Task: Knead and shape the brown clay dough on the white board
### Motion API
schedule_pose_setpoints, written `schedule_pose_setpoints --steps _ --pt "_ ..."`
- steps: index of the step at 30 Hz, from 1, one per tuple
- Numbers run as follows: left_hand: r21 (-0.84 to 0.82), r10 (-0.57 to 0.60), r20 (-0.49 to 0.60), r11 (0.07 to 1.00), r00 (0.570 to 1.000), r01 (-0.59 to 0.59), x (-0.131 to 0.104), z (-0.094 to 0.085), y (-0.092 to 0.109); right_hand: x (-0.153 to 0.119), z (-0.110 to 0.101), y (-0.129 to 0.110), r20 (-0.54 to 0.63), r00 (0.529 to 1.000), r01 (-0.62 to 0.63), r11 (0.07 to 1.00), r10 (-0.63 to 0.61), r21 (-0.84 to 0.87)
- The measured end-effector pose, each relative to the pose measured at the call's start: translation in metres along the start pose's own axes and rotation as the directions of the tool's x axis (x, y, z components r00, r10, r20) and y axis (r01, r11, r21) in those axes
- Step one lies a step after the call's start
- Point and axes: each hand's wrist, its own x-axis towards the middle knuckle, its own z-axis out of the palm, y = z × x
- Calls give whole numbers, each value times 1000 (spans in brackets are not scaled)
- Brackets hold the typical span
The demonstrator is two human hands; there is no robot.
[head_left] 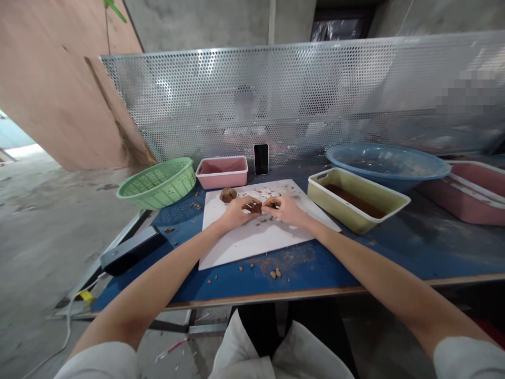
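Note:
Over a white board on the blue table, my two hands meet at a small brown, clay-like piece. My left hand grips it from the left between thumb and fingers. My right hand is closed in a pinch at the piece's right side; a dark bit shows under its fingers, too small to name. Beyond my left hand, a larger round brown lump rests at the board's back left. Brown crumbs are scattered across the board around both hands.
Behind the board stand a pink tub and an upright phone. A green basket is at left, near a dark box. To the right are a yellow-green tub of brown liquid, a blue basin and pink tubs.

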Motion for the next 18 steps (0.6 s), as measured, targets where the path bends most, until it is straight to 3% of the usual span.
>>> schedule_pose_setpoints --steps 5,10,14,18 --pt "31 36 1 999 999 -36 0 1 -2 1 -4 3 -102 995 13 999 -17 -33" --pt "60 41 10 997 999 -42 -1 1 -4 1 -4 4 5 1000 0 1000 0 12" --pt "81 48 -9 996 999 -47 -1 2 -4 1 -2 4 -136 991 -1 1000 2 7" --pt "105 88 -11 991 996 -86 1 2 -3 1 0 2 -37 999 -6 999 8 34"
